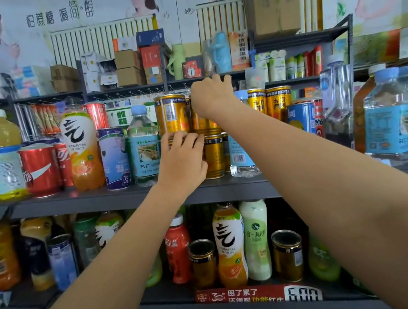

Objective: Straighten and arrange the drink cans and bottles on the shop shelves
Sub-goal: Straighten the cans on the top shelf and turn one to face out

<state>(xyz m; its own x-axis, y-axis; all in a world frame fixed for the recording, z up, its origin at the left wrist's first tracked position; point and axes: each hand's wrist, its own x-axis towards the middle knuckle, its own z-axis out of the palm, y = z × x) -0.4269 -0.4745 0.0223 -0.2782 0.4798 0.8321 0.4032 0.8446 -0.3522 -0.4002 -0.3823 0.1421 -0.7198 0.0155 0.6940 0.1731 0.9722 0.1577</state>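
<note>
Frame centre, middle shelf: stacked gold cans. Right hand grips the upper can from above; left hand curls round the lower gold can.

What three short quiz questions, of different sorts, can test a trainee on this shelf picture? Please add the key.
1. True or false: the gold cans are stacked in two tiers.
2. Which hand is on the upper tier? A) left hand B) right hand
3. Fill in: the red cola can stands to the ___ of the orange drink bottle, as the camera sees it.

Key: 1 true; 2 B; 3 left.
</note>
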